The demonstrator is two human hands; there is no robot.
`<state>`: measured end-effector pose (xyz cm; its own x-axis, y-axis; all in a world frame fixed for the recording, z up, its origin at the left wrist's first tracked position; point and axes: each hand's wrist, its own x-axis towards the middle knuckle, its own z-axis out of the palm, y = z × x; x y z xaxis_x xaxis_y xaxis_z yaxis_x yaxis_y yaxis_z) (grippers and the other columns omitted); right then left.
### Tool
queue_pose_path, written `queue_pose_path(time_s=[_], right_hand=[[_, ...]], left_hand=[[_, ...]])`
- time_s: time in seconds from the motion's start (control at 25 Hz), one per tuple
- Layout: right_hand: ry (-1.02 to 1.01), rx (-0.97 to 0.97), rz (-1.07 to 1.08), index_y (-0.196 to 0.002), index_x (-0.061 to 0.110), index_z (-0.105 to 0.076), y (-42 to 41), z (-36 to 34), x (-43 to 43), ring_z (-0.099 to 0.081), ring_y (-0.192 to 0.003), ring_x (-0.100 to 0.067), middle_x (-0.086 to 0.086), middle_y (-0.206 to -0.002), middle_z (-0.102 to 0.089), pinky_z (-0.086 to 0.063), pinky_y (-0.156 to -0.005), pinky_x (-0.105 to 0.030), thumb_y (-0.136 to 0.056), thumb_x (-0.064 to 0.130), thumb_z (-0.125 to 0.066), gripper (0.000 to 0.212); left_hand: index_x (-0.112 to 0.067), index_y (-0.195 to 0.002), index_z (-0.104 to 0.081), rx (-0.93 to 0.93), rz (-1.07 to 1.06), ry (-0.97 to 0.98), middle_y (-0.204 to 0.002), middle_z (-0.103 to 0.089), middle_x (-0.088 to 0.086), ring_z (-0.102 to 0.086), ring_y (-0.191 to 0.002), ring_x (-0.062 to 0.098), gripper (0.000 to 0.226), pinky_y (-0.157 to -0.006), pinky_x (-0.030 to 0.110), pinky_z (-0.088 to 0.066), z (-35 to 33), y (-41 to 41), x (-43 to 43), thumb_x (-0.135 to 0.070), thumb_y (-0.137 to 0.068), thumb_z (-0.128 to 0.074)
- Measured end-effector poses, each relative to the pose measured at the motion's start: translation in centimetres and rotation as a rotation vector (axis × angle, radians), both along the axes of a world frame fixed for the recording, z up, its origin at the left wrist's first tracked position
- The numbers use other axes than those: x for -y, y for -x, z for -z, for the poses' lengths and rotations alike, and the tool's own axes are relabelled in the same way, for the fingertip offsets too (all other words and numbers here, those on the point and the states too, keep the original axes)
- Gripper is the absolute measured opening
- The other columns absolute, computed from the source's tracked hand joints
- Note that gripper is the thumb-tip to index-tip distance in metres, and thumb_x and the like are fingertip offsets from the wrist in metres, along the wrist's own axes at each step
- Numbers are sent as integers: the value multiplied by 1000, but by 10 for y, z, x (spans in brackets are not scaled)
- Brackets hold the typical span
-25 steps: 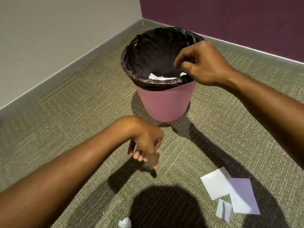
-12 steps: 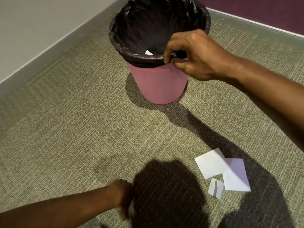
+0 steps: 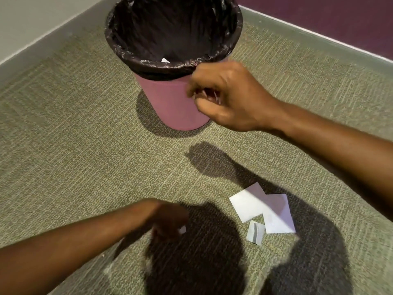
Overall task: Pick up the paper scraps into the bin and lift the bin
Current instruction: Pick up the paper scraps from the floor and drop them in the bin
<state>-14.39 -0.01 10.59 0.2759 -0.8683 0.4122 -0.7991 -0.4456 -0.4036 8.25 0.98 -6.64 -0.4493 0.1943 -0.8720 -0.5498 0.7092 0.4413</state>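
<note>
A: Both hands have moved in the last half second. What about the left hand (image 3: pixel 169 220)?

B: It has risen from the bottom edge and now sits low and left of centre over the carpet (image 3: pixel 74 145). It is blurred, but its fingertips pinch a white bit (image 3: pixel 182 230).

A: And the bin (image 3: pixel 170 103)?

B: It stands upright on the carpet at top centre, near the corner of the room. A black liner (image 3: pixel 170 28) is folded over its rim. One scrap (image 3: pixel 164 60) shows inside, against the near wall of the liner.

A: Does the right hand (image 3: pixel 227 96) hold that rim?

B: No, it has let go and dropped. Now it hangs in front of the bin's pink side, just under the rim. Its fingers are curled in toward the thumb, and I see nothing in them.

A: What lies further right?

B: Two white sheets on the carpet, lower right, partly in shadow. One sheet (image 3: pixel 246 204) touches the other sheet (image 3: pixel 276 213) edge to edge. A striped scrap (image 3: pixel 255 232) lies just below where they meet. All three are well apart from the bin and from either hand.
</note>
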Motion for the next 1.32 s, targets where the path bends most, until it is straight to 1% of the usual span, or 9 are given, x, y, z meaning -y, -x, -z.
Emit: queue_pose_path(time_s=[0.12,0.2,0.32,0.4,0.48,0.6,0.76,1.08,1.32], right_hand=[[-401,-140,22,-94,14,-69,11,28,-19,-57,-67,-9,7,-76,-63,-50,-64,-35,-88,12,-59,12],[-620,-272,49,-95,16,-67,26,45,-36,-53,-65,-5,11,-71,-56,-45,-62,-31,-91,18,-61,8],[-888,-432,103,-88,13,-63,53,69,-69,-52,-70,-17,10,-68,-49,-40,-58,-30,-91,16,-59,5],[-1042,-515,155,-85,14,-59,70,86,-96,-57,-77,-26,-1,-77,-59,-47,-60,-34,-89,17,-59,5],[-1146,-569,189,-98,12,-63,81,103,-123,-62,-89,-30,-7,-97,-65,-52,-70,-38,-88,25,-64,17],[-1198,-571,230,-131,16,-53,88,124,-161,-57,-112,-31,-9,-126,-53,-51,-83,-39,-85,40,-70,54],[-1143,-611,283,-146,13,-38,87,145,-191,-47,-123,-33,-12,-142,-41,-45,-97,-43,-80,61,-67,86],[-993,-501,362,-134,12,-41,79,169,-203,-55,-106,-28,-8,-128,-50,-45,-77,-36,-79,51,-74,74],[-1052,-414,365,-133,13,-42,82,175,-199,-55,-105,-27,-7,-126,-52,-41,-74,-31,-78,45,-76,72]], left_hand=[[-13,-84,-61,-297,-13,139,-79,-57,15,-52,-66,12,12,-63,25,-40,-33,65,4,-19,-93,-56],[-8,-85,-58,-453,0,271,-86,-60,11,-53,-72,19,21,-60,32,-38,-34,97,-5,-28,-94,-56],[-9,-77,-49,-615,-51,288,-68,-51,4,-56,-68,27,23,-55,35,-37,-27,128,-19,-25,-93,-54],[-15,-97,-48,-655,-41,252,-68,-42,-3,-54,-70,26,10,-58,31,-33,-15,140,-24,-21,-91,-53],[-22,-132,-40,-679,41,288,-72,-48,0,-57,-71,29,43,-57,30,-33,-7,146,-33,-19,-91,-51],[-31,-151,-16,-677,138,354,-90,-63,14,-52,-70,26,65,-58,33,-37,-1,159,-39,-18,-95,-47],[-30,-150,-19,-681,205,376,-105,-64,17,-63,-89,34,61,-65,37,-44,12,168,-41,-25,-98,-50],[-19,-126,-45,-810,179,380,-106,-66,14,-63,-92,36,31,-61,33,-32,18,157,-46,-16,-96,-51],[-22,-139,-37,-841,185,398,-114,-64,13,-63,-101,35,50,-69,34,-39,25,158,-42,-34,-95,-56]])
